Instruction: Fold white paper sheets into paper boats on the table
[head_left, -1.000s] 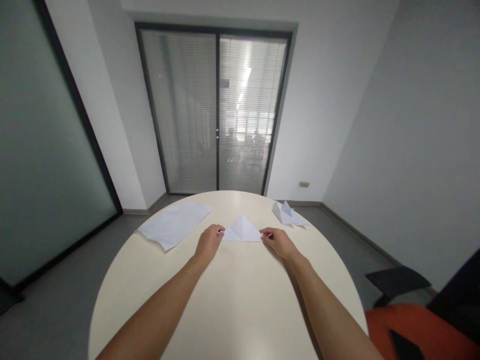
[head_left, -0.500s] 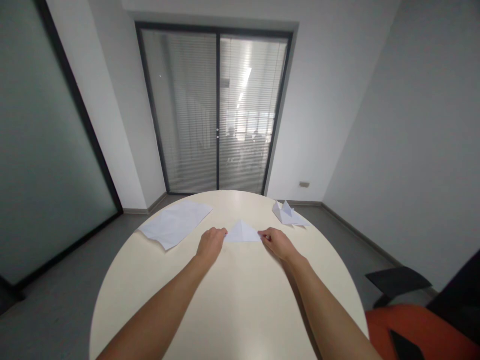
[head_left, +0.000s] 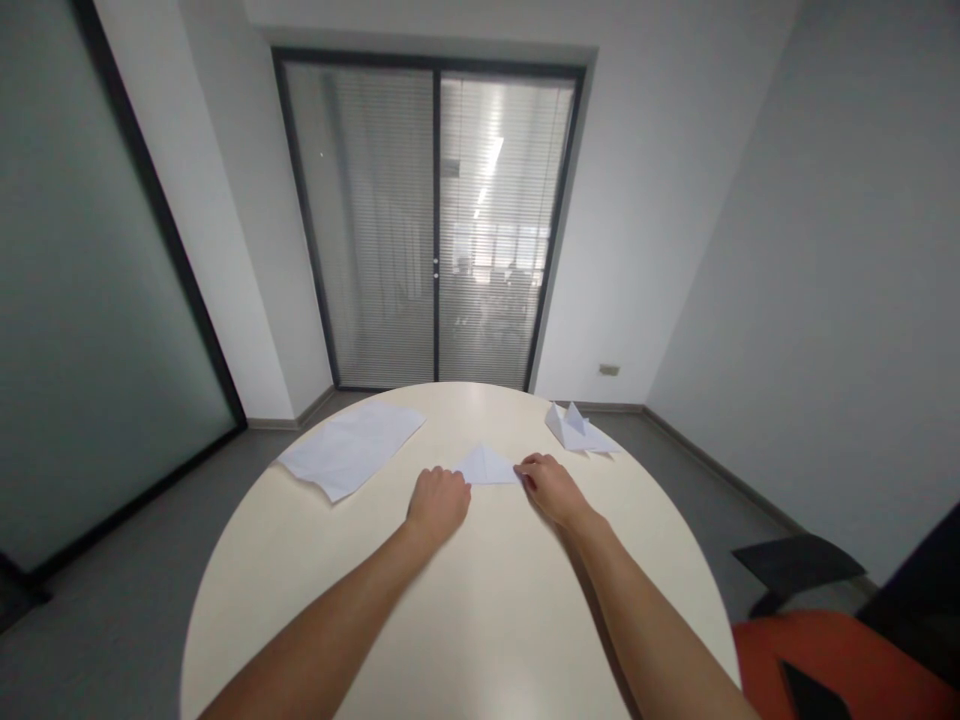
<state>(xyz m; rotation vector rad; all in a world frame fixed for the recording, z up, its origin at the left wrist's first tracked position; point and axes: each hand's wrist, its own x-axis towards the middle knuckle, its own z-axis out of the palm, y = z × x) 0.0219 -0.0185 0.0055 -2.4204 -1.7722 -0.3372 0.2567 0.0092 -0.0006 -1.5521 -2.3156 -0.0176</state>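
- Folded paper [head_left: 486,465]: white, low triangle, lies flat-ish on tbl [head_left: 480,610], mid, btwn both hands; peak points away from person, long edge toward person.
- L hand [head_left: 440,500]: back of hand up, fingers curled in at L corner of folded paper; thumb + tips mostly hidden, can't tell if pinching or just pressing.
- R hand [head_left: 551,485]: fingers bent, tips close tog. on R corner, looks like a narrow pinch on the paper.
- Handling (judgement): v. light, prob. slides easily on smooth top; stiffer along folds where layers stack, floppy at single-layer bits; creases + tears easily, esp. at pts.
- Where to hold (judgement): both low corners or long edge, light fingertip pinch; flat press OK for creases; avoid squeezing mid/peak, may crumple.
- Shape: vert. crease line down centre from peak; sides slope down to corners; corners partly covered by hands.
- Tbl: round, cream, smooth, slight sheen, prob. hard laminate.
- Loose paper [head_left: 352,450]: far L of tbl, matte white, flat w/ slightly wavy near edge; sheet count unclear.
- Paper figure [head_left: 576,432]: far R near rim, white, sharp folds, upright pts, apart from R hand.
- Chair [head_left: 832,650]: R side, orange seat, black armrest.
- Bkgd: glass door [head_left: 360,230] w/ slatted blinds, dark frame.
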